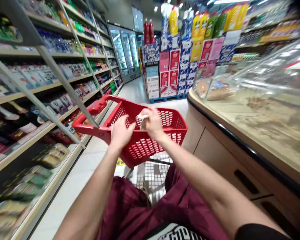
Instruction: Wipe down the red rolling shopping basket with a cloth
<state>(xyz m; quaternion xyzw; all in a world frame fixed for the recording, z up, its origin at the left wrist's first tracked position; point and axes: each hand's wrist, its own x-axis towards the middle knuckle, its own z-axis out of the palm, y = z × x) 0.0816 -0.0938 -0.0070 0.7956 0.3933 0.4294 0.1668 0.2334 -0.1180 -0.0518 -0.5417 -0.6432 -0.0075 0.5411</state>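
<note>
A red shopping cart (pixel 136 148) with a perforated plastic basket stands in front of me. My right hand (pixel 153 125), slightly blurred, is over the near rim of the basket. Its fingers are closed on a small crumpled white wipe (pixel 143 117), possibly a tissue or cloth. To its left, my left hand (pixel 122 131) is at the same rim, thumb and fingers apart with nothing between them. Whether it touches the rim I cannot tell. The cart's red handle (pixel 90 115) lies off to the left.
Shelves (pixel 47 85) of bottles and cartons line the left side. Ahead, stacked drink boxes (pixel 173 71) rest on a blue pallet (pixel 165 98). A counter (pixel 240 133) with clear covers over food runs along the right. Glass-door fridges (pixel 125 50) stand at the back.
</note>
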